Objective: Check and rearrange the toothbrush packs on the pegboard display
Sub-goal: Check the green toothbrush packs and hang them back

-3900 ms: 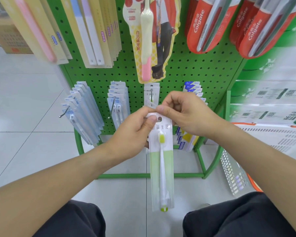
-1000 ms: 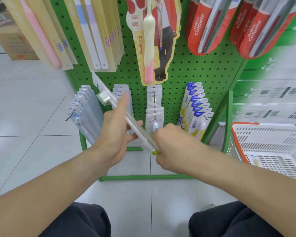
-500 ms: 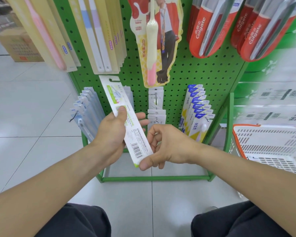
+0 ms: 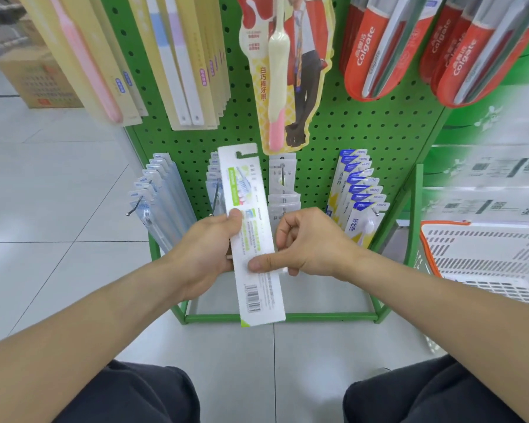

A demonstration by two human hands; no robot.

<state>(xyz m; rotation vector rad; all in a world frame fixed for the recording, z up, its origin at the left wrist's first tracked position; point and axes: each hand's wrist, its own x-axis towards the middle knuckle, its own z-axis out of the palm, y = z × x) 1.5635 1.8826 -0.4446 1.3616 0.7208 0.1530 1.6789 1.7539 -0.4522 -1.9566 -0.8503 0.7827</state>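
Observation:
A white and green toothbrush pack stands upright in front of the green pegboard, its printed back with a barcode facing me. My left hand grips its left edge with the thumb on the card. My right hand pinches its right edge, thumb pressed flat across the card. Behind the pack hang rows of packs on hooks: clear ones at left, white ones in the middle, blue and yellow ones at right.
Tall cream packs, a character-shaped pack and red Colgate packs hang above. A white and orange basket stands at right. A cardboard box sits far left on the tiled floor. My knees are at the bottom.
The pack was taken off the middle hook, turned over to show its back, and has swung from a tilt to upright. My right hand shifted from its bottom corner to its right edge.

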